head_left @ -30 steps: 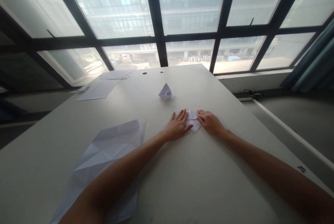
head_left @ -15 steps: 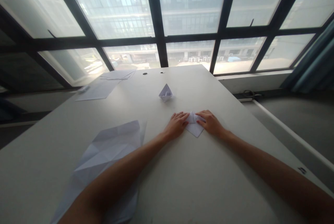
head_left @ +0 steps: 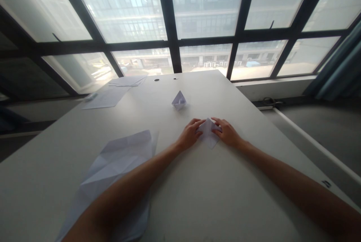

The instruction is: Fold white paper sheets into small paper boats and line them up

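A small piece of folded white paper (head_left: 209, 132) is held between my two hands, just above or on the table. My left hand (head_left: 191, 133) grips its left side, with the thumb on the near face and the fingers at the upper edge. On the right side my right hand (head_left: 227, 131) pinches it the same way. A crease runs down the paper's middle, and its lower corner points toward me. Beyond the hands stands a folded paper boat (head_left: 179, 101) with a pointed peak.
Large creased paper sheets (head_left: 113, 163) lie at the left, partly under my left forearm. More flat paper (head_left: 108, 96) rests at the table's far left. The white table (head_left: 225, 197) ends at a row of windows, and its right edge drops to the floor.
The folded paper has bent along its middle crease, and its top now rises to a point. My fingers have shifted from lying over it to gripping its sides.
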A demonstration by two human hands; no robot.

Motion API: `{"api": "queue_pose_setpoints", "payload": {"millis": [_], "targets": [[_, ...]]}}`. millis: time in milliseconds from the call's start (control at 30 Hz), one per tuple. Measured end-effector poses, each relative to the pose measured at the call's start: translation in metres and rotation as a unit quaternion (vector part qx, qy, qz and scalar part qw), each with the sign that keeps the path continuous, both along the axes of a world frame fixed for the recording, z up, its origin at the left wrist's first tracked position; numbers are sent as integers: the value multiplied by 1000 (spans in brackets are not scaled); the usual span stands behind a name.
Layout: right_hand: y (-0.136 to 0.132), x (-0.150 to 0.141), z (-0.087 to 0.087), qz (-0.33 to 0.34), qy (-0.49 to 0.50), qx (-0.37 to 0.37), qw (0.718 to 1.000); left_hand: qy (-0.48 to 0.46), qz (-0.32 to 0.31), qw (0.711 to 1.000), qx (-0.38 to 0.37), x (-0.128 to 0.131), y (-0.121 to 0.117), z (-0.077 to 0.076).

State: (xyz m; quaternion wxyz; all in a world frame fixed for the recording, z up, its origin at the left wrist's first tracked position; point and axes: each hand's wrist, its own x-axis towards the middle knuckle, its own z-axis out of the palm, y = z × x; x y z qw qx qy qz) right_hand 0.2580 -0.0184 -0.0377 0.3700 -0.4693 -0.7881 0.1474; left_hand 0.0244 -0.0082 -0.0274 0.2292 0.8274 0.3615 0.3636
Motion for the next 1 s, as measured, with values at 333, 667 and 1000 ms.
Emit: {"api": "queue_pose_setpoints", "payload": {"millis": [333,667,1000], "targets": [[1,-2,8,33,291,-100,951,-151,-6,975,-165,1,8,2],[2,-3,10,11,340,-100,935,-218,4,962,-166,0,6,9],[-1,-2,14,6,312,-107,944,-237,0,947,-217,0,7,10]]}}
